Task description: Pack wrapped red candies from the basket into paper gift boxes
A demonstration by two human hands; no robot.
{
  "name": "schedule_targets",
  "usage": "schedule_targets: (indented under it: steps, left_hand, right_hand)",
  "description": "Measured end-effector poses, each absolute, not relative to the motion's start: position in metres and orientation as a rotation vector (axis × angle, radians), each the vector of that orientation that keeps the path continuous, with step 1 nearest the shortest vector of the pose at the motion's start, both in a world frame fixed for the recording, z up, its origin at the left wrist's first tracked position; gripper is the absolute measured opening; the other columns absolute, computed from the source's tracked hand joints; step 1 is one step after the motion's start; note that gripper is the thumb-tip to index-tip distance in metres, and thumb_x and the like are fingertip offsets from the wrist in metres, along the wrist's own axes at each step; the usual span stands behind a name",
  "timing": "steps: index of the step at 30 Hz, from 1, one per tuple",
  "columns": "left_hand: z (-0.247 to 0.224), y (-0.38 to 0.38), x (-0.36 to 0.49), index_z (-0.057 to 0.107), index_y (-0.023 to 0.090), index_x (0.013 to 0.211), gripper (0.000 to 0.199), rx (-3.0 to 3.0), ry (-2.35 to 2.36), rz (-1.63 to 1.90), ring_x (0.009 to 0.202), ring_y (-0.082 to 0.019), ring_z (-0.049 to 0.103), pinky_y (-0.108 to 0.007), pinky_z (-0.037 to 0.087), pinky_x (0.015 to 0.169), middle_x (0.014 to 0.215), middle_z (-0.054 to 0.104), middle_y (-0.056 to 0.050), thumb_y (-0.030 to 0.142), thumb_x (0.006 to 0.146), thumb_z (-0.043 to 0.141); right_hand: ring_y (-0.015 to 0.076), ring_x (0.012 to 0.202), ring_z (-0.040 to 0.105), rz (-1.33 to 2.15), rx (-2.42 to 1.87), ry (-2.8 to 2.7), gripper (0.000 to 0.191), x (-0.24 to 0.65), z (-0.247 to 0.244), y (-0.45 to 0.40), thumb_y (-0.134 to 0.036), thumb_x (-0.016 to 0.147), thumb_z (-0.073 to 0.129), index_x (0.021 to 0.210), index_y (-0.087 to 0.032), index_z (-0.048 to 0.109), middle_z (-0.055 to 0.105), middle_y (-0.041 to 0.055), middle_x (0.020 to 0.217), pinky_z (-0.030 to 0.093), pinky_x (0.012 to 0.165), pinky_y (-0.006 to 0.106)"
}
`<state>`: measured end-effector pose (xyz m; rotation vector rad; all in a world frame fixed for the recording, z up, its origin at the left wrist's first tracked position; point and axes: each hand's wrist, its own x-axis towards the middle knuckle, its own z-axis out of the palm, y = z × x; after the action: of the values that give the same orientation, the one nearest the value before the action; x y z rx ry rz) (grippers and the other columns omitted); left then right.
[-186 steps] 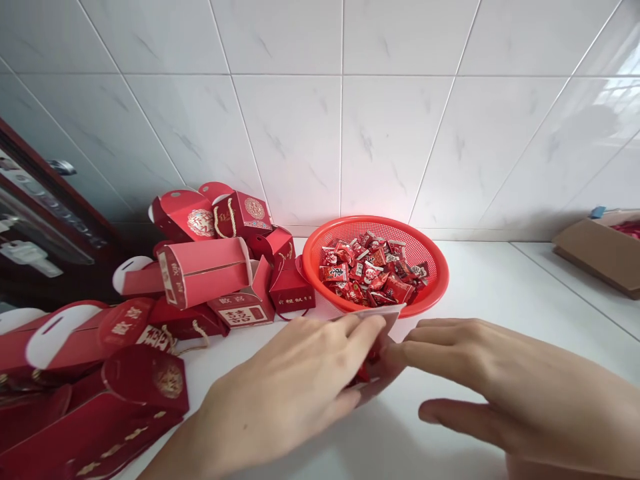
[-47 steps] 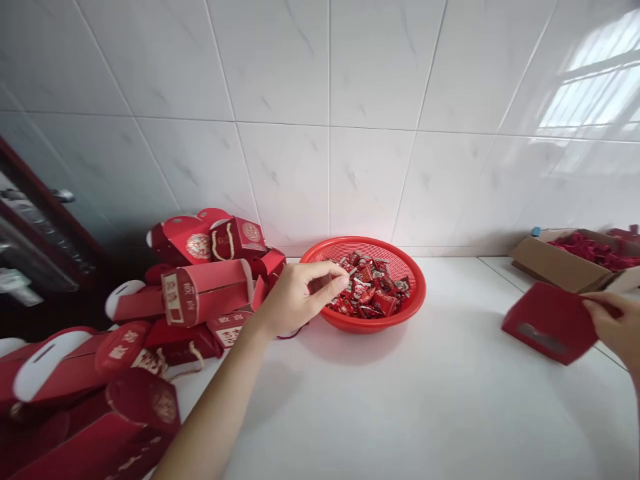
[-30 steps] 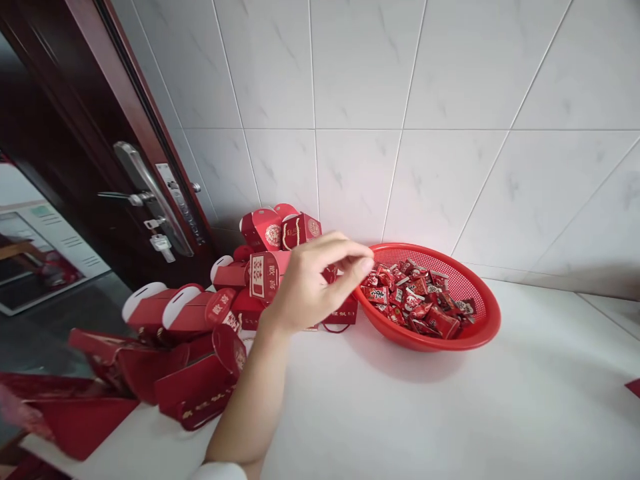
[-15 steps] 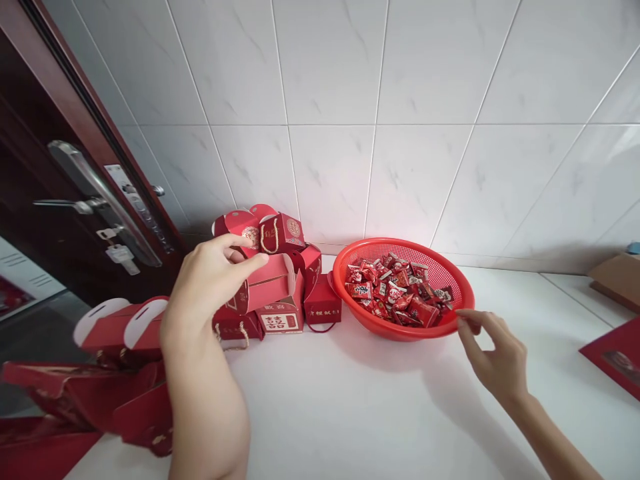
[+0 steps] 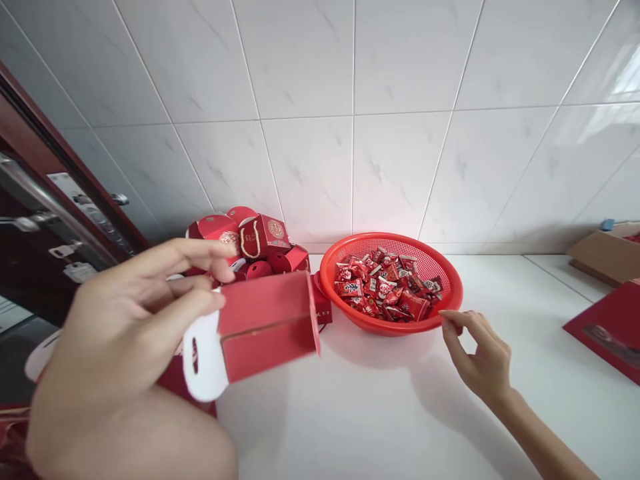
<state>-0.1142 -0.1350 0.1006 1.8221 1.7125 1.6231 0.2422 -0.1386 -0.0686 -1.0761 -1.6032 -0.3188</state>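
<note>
Near the camera, my left hand [image 5: 130,320] is closed on a red cardboard gift box [image 5: 270,307]. The box is tilted, and one of its rounded end flaps, white with a slot, faces me. Beyond it, more red gift boxes [image 5: 270,237], some with rope handles, are piled against the wall; my hand and the held box partly cover them. My right hand [image 5: 485,357] pinches the right front rim of a red plastic basket [image 5: 380,328]. Many red-wrapped candies [image 5: 385,290] lie inside that basket.
The white tabletop [image 5: 375,407] meets a tiled wall [image 5: 310,173]. At the left stands a dark red door with a metal handle [image 5: 37,220]. Toward the right are an open brown carton [image 5: 600,257] and a red printed item [image 5: 610,333].
My left hand has lifted the gift box off the pile and brought it closer, turning its flap end toward me. The view has shifted right. My right hand stays at the basket rim.
</note>
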Motion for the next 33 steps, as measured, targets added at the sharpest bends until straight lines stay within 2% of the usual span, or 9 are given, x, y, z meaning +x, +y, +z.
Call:
schedule_targets:
  steps: [4, 8, 11, 15, 17, 20, 23, 29, 33]
  left_hand:
    - [0.104, -0.132, -0.088, 0.079, 0.025, 0.088, 0.022, 1.925, 1.249, 1.102, 0.050, -0.014, 0.057, -0.025, 0.040, 0.043, 0.066, 0.069, -0.002, 0.027, 0.070, 0.067]
    - [0.093, -0.103, -0.058, 0.077, 0.022, 0.088, 0.026, 1.980, 0.987, 0.687, 0.062, -0.016, 0.063, -0.024, 0.045, 0.052, 0.068, 0.070, -0.002, 0.022, 0.072, 0.056]
    - [0.074, -0.081, -0.040, 0.075, 0.020, 0.092, 0.030, 1.928, 0.849, 0.410, 0.060, -0.014, 0.058, -0.023, 0.040, 0.050, 0.071, 0.070, -0.001, 0.016, 0.073, 0.052]
    - [0.055, -0.066, -0.025, 0.073, 0.019, 0.093, 0.028, 1.924, 0.670, 0.216, 0.076, -0.016, 0.064, -0.025, 0.047, 0.067, 0.076, 0.070, -0.001, 0.011, 0.075, 0.052]
    - [0.051, -0.063, -0.022, 0.073, 0.019, 0.098, 0.030, 1.928, 0.611, 0.158, 0.079, -0.016, 0.065, -0.026, 0.048, 0.073, 0.079, 0.071, -0.001, 0.010, 0.078, 0.052]
    - [0.046, -0.059, -0.019, 0.073, 0.019, 0.104, 0.032, 1.985, 0.608, 0.083, 0.082, -0.016, 0.065, -0.026, 0.047, 0.072, 0.085, 0.074, -0.003, 0.010, 0.082, 0.052]
    - [0.041, -0.055, -0.018, 0.073, 0.019, 0.104, 0.030, 2.090, 0.659, 0.035, 0.084, -0.018, 0.068, -0.026, 0.048, 0.071, 0.087, 0.075, -0.003, 0.011, 0.084, 0.053]
    - [0.039, -0.060, -0.014, 0.073, 0.020, 0.103, 0.025, 2.318, 0.814, -0.027, 0.078, -0.017, 0.065, -0.025, 0.045, 0.067, 0.085, 0.073, -0.001, 0.011, 0.083, 0.060]
    - [0.046, -0.071, -0.012, 0.074, 0.020, 0.099, 0.028, 2.490, 0.790, -0.113, 0.095, -0.020, 0.066, -0.027, 0.045, 0.081, 0.099, 0.076, -0.002, 0.003, 0.079, 0.063]
  right_hand:
    - [0.0192, 0.059, 0.059, -0.209, -1.100, -1.572, 0.015, 0.239, -0.068, -0.143, -0.018, 0.097, 0.059, 0.105, -0.027, 0.066, 0.063, 0.0002, 0.071, 0.052, 0.059, 0.036]
    - [0.0205, 0.065, 0.065, -0.055, -1.070, -1.564, 0.013, 0.235, -0.066, -0.147, -0.024, 0.099, 0.059, 0.111, -0.025, 0.065, 0.070, 0.0038, 0.083, 0.056, 0.064, 0.037]
    - [0.0209, 0.073, 0.066, 0.095, -1.007, -1.617, 0.022, 0.232, -0.063, -0.152, -0.029, 0.103, 0.056, 0.123, -0.025, 0.063, 0.072, 0.0083, 0.101, 0.059, 0.072, 0.039]
    - [0.0242, 0.086, 0.067, 0.304, -0.923, -1.743, 0.043, 0.225, -0.060, -0.157, -0.047, 0.104, 0.052, 0.141, -0.026, 0.056, 0.070, 0.0119, 0.112, 0.058, 0.079, 0.042]
    - [0.0251, 0.089, 0.067, 0.365, -0.893, -1.784, 0.042, 0.222, -0.059, -0.158, -0.051, 0.103, 0.053, 0.136, -0.025, 0.060, 0.071, 0.0128, 0.112, 0.058, 0.078, 0.041]
    - [0.0226, 0.081, 0.066, 0.474, -0.878, -1.778, 0.032, 0.217, -0.059, -0.160, -0.052, 0.102, 0.055, 0.108, -0.024, 0.068, 0.072, 0.0131, 0.111, 0.057, 0.069, 0.036]
    - [0.0214, 0.077, 0.065, 0.577, -0.882, -1.761, 0.034, 0.214, -0.060, -0.162, -0.055, 0.100, 0.057, 0.089, -0.023, 0.064, 0.073, 0.0120, 0.107, 0.057, 0.067, 0.035]
    - [0.0137, 0.060, 0.061, 0.680, -1.011, -1.752, 0.029, 0.209, -0.065, -0.165, -0.048, 0.096, 0.067, 0.086, -0.021, 0.063, 0.074, 0.0124, 0.109, 0.055, 0.055, 0.029]
    - [0.0121, 0.055, 0.063, 0.817, -1.061, -1.686, 0.029, 0.208, -0.065, -0.166, -0.047, 0.097, 0.066, 0.086, -0.020, 0.064, 0.074, 0.0132, 0.112, 0.056, 0.055, 0.029]
